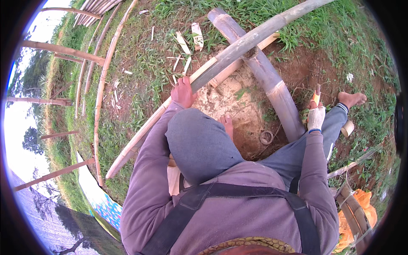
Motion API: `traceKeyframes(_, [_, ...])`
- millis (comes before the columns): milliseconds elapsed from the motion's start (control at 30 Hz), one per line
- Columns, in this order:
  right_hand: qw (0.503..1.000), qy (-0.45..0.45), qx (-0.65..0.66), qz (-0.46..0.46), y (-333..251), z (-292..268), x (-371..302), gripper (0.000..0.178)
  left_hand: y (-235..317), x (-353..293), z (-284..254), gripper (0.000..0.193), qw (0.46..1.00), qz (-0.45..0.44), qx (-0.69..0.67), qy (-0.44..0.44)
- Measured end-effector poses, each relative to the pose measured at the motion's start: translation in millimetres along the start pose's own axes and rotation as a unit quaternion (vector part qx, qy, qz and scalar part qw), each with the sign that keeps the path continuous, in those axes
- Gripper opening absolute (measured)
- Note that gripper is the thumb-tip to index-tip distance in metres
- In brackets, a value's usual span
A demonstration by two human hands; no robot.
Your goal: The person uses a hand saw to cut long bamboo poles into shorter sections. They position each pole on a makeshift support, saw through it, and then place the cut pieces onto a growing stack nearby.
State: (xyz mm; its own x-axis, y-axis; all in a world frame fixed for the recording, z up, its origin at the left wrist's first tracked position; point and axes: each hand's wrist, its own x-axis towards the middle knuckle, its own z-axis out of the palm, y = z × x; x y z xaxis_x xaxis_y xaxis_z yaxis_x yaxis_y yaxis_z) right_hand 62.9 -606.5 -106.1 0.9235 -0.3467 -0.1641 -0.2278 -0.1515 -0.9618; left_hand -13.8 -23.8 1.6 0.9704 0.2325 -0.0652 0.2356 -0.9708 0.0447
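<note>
A long bamboo pole slants from the lower left to the far right, with a pale strip showing along its side near my hand. My bare left hand grips this pole, fingers curled over it. Under the pole, a thicker bamboo pole lies crosswise on the ground, and the two touch where they cross. On the right, my right hand wears a white glove and is closed around a hand tool with an orange part near the fist. The tool's far end is too thin to make out. It is apart from the poles.
Another bamboo piece lies below the crossing, by pale shavings. Split strips are scattered on the grass. A bamboo rail frame stands left. A coil lies between my legs; an orange bag is at lower right.
</note>
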Motion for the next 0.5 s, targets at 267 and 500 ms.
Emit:
traceKeyframes(267, [0.925, -0.078, -0.147, -0.343, -137, 55, -150, 0.045, -4, -1, 2, 0.085, 1.000, -0.005, 0.027, -0.010])
traceKeyframes(500, [0.926, -0.158, -0.050, -0.339, -147, 119, -189, 0.032, -6, 2, 13, 0.075, 0.998, 0.009, 0.054, 0.023])
